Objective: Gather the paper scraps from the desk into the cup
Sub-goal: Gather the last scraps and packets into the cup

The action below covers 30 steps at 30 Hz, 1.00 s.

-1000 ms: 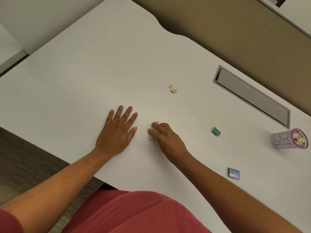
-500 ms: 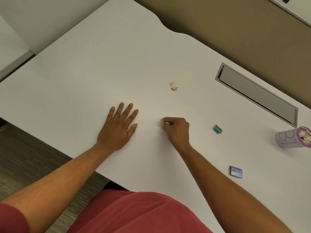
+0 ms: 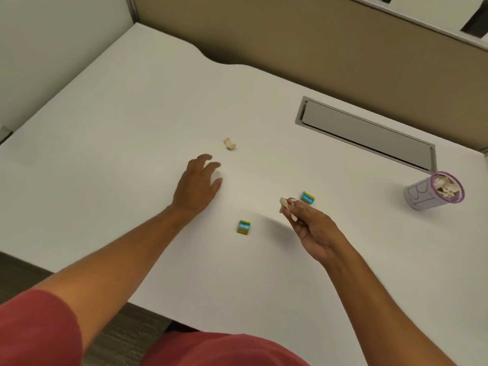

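Right hand (image 3: 314,228) pinches scrap (image 3: 284,202); left hand (image 3: 196,187) open.

White desk (image 3: 132,128) carries a scrap (image 3: 229,143), two small boxes (image 3: 244,227), a cup (image 3: 433,192).

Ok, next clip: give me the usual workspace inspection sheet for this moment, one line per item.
Surface: white desk, with a grey hatch set into it.
Job's things: held scrap pinched in the right hand; loose scrap lying on the desk; cup with a purple rim, already holding scraps.
Clutter: two small blue-and-yellow packets, near packet and far packet.
Grippers: left hand above the desk, fingers loosely spread, holding nothing; right hand raised.
Cables: nothing seen.
Surroundings: tan partition behind the desk.
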Tool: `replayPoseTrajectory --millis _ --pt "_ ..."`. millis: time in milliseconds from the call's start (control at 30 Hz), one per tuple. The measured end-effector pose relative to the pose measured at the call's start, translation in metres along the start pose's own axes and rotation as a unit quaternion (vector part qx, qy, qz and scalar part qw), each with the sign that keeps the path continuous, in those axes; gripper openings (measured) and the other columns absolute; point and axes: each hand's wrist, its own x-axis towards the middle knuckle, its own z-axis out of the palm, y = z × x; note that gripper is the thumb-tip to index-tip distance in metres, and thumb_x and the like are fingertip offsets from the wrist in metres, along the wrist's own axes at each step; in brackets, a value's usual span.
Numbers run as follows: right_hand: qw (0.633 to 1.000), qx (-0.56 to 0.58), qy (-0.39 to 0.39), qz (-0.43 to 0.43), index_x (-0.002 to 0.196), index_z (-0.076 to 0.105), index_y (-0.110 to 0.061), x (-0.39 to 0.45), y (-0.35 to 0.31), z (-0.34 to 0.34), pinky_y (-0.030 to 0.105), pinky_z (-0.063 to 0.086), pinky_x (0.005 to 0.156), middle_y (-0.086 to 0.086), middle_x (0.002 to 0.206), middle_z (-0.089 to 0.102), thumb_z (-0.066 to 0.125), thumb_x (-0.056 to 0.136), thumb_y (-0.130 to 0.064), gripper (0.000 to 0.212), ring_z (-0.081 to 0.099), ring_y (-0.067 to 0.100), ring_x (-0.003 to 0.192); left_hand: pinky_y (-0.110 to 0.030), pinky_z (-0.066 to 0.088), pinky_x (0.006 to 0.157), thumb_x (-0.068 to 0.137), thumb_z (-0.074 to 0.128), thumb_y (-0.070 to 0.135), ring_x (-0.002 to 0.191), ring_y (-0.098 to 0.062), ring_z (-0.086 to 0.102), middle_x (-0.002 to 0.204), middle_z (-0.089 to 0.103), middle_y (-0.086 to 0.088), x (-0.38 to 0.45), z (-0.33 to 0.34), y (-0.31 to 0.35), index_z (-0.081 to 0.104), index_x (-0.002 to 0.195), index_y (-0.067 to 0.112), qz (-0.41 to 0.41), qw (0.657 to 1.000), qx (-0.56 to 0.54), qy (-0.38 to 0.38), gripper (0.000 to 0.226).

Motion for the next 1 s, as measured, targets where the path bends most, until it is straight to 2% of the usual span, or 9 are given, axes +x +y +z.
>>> replayPoseTrajectory --millis 100,200,300,400,533,700,800,900,1000 --pt "1.0 0.03 -0.004 -0.001 0.112 0.068 0.011 -0.001 -0.011 -0.017 0.022 0.062 0.076 0.015 0.107 0.077 0.062 0.093 0.01 0.02 0.075 0.023 0.098 -0.044 0.045 0.114 0.101 0.065 0.028 0.144 -0.033 0.04 0.162 0.041 -0.009 0.05 0.005 0.03 0.055 0.148 0.015 -0.022 1.0 -0.01 -0.01 0.05" --pt "0.999 0.053 -0.007 -0.005 0.114 0.069 0.011 -0.001 -0.023 -0.035 0.023 0.062 0.081 0.016 0.113 0.076 0.062 0.093 0.009 0.022 0.074 0.025 0.099 -0.046 0.042 0.115 0.104 0.058 0.03 0.146 -0.036 0.038 0.164 0.038 -0.01 0.084 0.013 0.045 0.048 0.154 0.015 -0.042 0.997 0.049 -0.04 0.053" --pt "0.997 0.07 -0.011 -0.01 0.1 0.077 0.007 -0.001 -0.038 -0.053 0.024 0.062 0.082 0.015 0.111 0.077 0.065 0.09 0.009 0.015 0.076 0.025 0.099 -0.047 0.05 0.1 0.107 0.045 0.013 0.127 -0.037 0.051 0.138 0.061 -0.014 0.096 0.02 0.051 0.06 0.138 0.007 -0.025 0.994 0.104 -0.025 0.035" --pt "0.995 0.099 -0.005 -0.016 0.113 0.07 0.012 -0.004 -0.053 -0.076 0.024 0.062 0.083 0.018 0.116 0.073 0.066 0.09 0.008 0.023 0.075 0.025 0.098 -0.048 0.051 0.096 0.104 0.044 0.002 0.117 -0.038 0.056 0.117 0.067 -0.018 0.094 0.026 0.055 0.07 0.122 0.003 0.001 0.996 0.088 0.023 0.032" --pt "0.992 0.121 -0.005 -0.022 0.113 0.07 0.011 -0.012 -0.073 -0.109 0.023 0.061 0.083 0.02 0.119 0.069 0.068 0.089 0.005 0.024 0.072 0.024 0.101 -0.041 0.048 0.107 0.098 0.056 0.0 0.121 -0.037 0.066 0.122 0.075 -0.016 0.094 0.031 0.076 0.077 0.118 0.004 -0.026 0.998 0.003 0.051 0.029" --pt "0.987 0.152 -0.006 -0.046 0.104 0.077 0.008 -0.021 -0.11 -0.161 0.022 0.06 0.084 0.02 0.118 0.069 0.074 0.084 0.003 0.021 0.071 0.025 0.107 -0.041 0.056 0.093 0.091 0.066 0.0 0.102 -0.038 0.073 0.105 0.08 -0.016 0.098 0.047 0.125 0.08 0.101 0.005 -0.073 0.995 -0.055 0.037 0.018" --pt "0.982 0.168 0.018 -0.083 0.092 0.08 0.005 -0.022 -0.142 -0.193 0.022 0.061 0.08 0.02 0.116 0.072 0.075 0.076 0.002 0.017 0.072 0.026 0.104 -0.031 0.052 0.086 0.088 0.072 0.003 0.1 -0.032 0.073 0.098 0.08 -0.012 0.107 0.054 0.169 0.081 0.097 0.007 -0.129 0.983 -0.13 0.023 0.014" --pt "0.974 0.172 0.059 -0.131 0.098 0.076 0.007 -0.016 -0.176 -0.223 0.021 0.062 0.074 0.017 0.108 0.074 0.067 0.085 0.009 0.015 0.075 0.022 0.092 -0.029 0.057 0.083 0.082 0.081 0.004 0.087 -0.029 0.074 0.084 0.075 -0.011 0.119 0.065 0.237 0.08 0.095 0.009 -0.146 0.955 -0.256 -0.002 0.014" --pt "0.971 0.102 0.096 -0.192 0.111 0.07 0.01 -0.004 -0.208 -0.247 0.024 0.062 0.083 0.015 0.11 0.077 0.066 0.089 0.011 0.023 0.076 0.02 0.096 -0.046 0.064 0.093 0.078 0.084 -0.001 0.075 -0.026 0.069 0.079 0.072 -0.013 0.124 0.086 0.323 0.077 0.089 0.01 -0.133 0.903 -0.405 -0.06 0.016"
